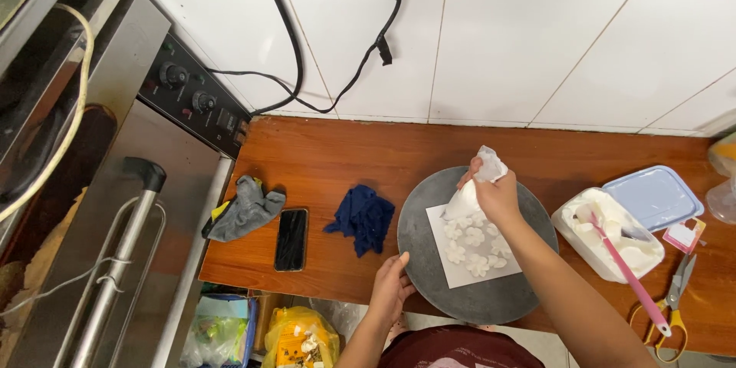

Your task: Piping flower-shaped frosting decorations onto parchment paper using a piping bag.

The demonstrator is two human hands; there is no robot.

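Wood counter point(322, 161), white tile wall point(537, 38) far; oven point(115, 184) at left. R. hand point(497, 193) grips piping bag point(475, 184) over turntable point(429, 261); L. hand point(391, 287) open on its near-left rim.

Seven white cream flowers point(475, 244) sit on one paper square point(447, 276). Two cloths point(360, 217), one phone point(291, 239), one pair of scissors point(675, 299) lie nearby.

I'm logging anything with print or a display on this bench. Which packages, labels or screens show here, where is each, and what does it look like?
Phone: flat on the wooden counter between the grey cloth and the blue cloth; black rectangle, screen dark.
Small packet: right of the white tub, beside the scissors; pink and white.
Yellow bag: below the counter edge; crumpled, printed.
Oven panel: far left; black, with round knobs.
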